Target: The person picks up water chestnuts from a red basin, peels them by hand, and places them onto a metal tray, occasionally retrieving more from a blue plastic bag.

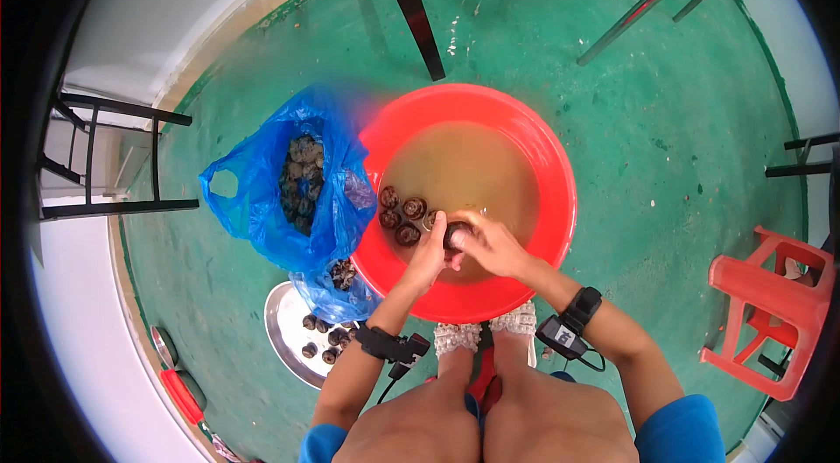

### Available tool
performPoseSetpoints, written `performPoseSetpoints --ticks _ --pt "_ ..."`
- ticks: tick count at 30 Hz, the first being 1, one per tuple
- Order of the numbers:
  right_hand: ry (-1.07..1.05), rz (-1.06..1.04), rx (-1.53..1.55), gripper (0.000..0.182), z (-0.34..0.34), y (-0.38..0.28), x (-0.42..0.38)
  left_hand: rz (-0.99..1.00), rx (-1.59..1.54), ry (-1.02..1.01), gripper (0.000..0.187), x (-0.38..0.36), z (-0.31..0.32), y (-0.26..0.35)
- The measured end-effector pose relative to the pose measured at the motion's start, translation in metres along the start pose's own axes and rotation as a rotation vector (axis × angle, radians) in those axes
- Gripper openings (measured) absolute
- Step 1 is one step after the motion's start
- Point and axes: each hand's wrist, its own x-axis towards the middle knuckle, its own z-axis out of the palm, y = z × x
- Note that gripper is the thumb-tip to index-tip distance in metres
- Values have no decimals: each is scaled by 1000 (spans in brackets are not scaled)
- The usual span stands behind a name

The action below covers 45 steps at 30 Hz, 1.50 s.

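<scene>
My left hand and my right hand meet over the near side of a red plastic basin of cloudy brownish water. Between them they grip a dark round snail-like shell, its surface partly covered by my fingers. Just left of my left hand, several similar dark shells with pale swirl marks sit in the water by the basin's left wall. One of them is partly hidden behind my left hand.
Left of the basin, an open blue plastic bag contains greyish and dark lumps. Below it stands a round metal tray with several dark shells. A red stool is at right; a dark table leg rises beyond the basin.
</scene>
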Motion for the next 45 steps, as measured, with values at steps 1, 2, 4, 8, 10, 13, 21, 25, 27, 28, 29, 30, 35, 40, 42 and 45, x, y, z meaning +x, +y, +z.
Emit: performPoseSetpoints --ticks 1,2,4,8,10,13,21,25,27,28,29,30,35,40,42,45 --pt "-37 -112 -17 27 2 -2 0 -24 -16 123 46 -2 7 5" --pt "-36 -112 -17 27 0 -5 -1 -24 -15 123 46 -2 6 4" --pt "-201 170 123 32 -6 -27 -2 -34 -82 81 48 -1 4 1" --pt "44 58 178 24 5 -17 -3 -12 -23 -7 41 -1 1 1" --pt "67 130 181 24 5 -17 -2 -24 -31 -117 38 -1 0 0" --pt "69 160 127 27 3 -8 2 -46 -69 -91 37 -4 2 2" --pt "164 453 -1019 23 -14 90 16 -169 -326 -11 40 7 -14 -8" --pt "-701 -156 -968 20 4 243 24 -317 -267 167 37 19 -32 -33" --pt "-597 566 176 19 9 125 27 -397 -310 194 35 31 -45 -50" --pt "-396 834 580 19 10 58 30 -440 -400 216 35 36 -50 -60" --pt "-398 841 583 19 11 32 30 -481 -487 235 35 39 -52 -64" --pt "-366 695 260 21 11 12 31 -483 -487 235 35 37 -51 -62" --pt "-77 161 -323 36 3 27 26 -367 -640 100 37 21 -36 -33" --pt "-195 200 3 47 -4 12 18 -328 -623 -128 41 16 -23 -23" --pt "-120 141 159 40 -1 12 13 -317 -583 -148 41 13 -21 -18" --pt "-2 136 202 32 4 6 9 -291 -504 -120 43 4 -5 -5"
